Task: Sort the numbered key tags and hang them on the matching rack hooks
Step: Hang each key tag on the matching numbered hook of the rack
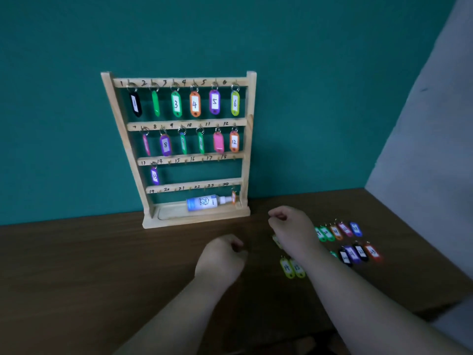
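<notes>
1. The right hand (291, 226) has its fingers curled in. A pale tag (276, 240) peeks out just under it. I cannot tell if the fingers pinch that tag or only hang over it. If the pinch is weak, the tag could slip and fall on the table (102, 265).
2. The left hand (222, 257) is curled too, low over the table. I see nothing in it, but its fingers hide the inside, so I cannot tell.
3. Two yellow tags (287, 268) lie right beside the right arm. The arm could bump them and push them out of place.
4. The other loose tags (337, 231) lie in two rows further right. A careless sweep could mix them up. Their numbers are blurry here, so one could be read wrong.
5. The rack (250, 124) leans on the wall. Its top two rows are full, and a purple tag (154, 175) hangs first in the third row. The next hook (169, 162) is small. A ring could miss it, or land on the wrong number.
6. A spray bottle (204, 203) lies in the rack's tray, near an orange tag (233, 197) on the last hook. A hand reaching low could knock either one.
</notes>
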